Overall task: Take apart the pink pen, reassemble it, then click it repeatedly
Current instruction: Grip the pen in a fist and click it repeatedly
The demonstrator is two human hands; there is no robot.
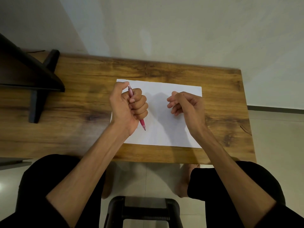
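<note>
Two hands: both are raised over the sheet of paper point(166, 112) that lies near the front edge of the counter point(222, 96), toward its right side.
Left hand: the left hand point(127, 106) is clenched in a fist around the pink pen point(131, 94), and its thumb stands just beside the top end of the pen.
Right hand: the right hand point(185, 104) holds nothing; its fingers hang loosely curled, well apart from the pen.
Pen: it looks whole, in one piece. The top end comes out of the fist toward the back edge of the counter, and the pointed tip comes out below the fist, toward the front edge, above the paper. I cannot tell if the tip touches the paper.
Loose parts: I see none on the paper or on the wood.
Step in hand: I judge it is the clicking step, because the pen is assembled and the thumb is at the button end. Whether the taking apart is already done, this view alone cannot show.
Next move: the thumb should press straight down on the button and let it go, while the fist keeps the barrel steady.
Other things: a dark stand point(35, 102) is at the left edge of the counter.
</note>
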